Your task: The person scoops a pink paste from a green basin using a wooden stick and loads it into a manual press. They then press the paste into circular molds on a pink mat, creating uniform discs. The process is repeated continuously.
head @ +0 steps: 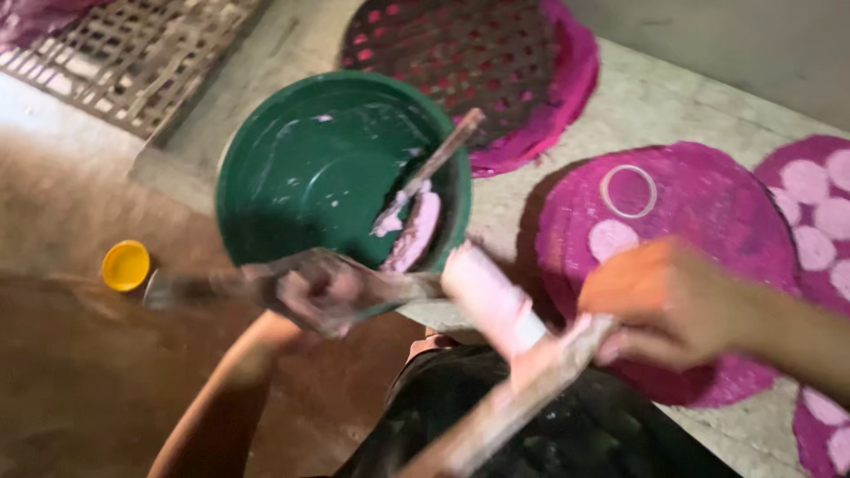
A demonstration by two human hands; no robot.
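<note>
We looked down on our own two hands over a green plastic basin (310, 168) that sat on the edge of a pale stone slab (655, 97). Our left hand (310, 288) was closed around a flat, paste-smeared blade (190, 288) at the near rim of the basin, though motion blur left us unable to tell just what kind of tool it was. Our right hand (664, 305) was closed on the upper end of a wooden stick (513, 403) that ran down towards our lap, and a roll of pale pink dough (491, 296) sat against that stick, just beside the basin's rim. Inside the basin a second wooden stick (429, 168) leaned against the right wall, its lower end in a smear of pink paste (412, 232). To the right of the basin lay a round magenta mat (708, 204) carrying a thin ring (629, 191) and a flat pink disc (613, 239); our right hand hovered over its near side. Another magenta mat (823, 204) at the far right edge held several more pink discs, and a third (558, 88), behind the basin, lay under a woven tray. A small yellow cap (125, 265) rested on the brown floor (71, 372), well apart to the left, and a woven bamboo grid (133, 53) lay at the top left.
</note>
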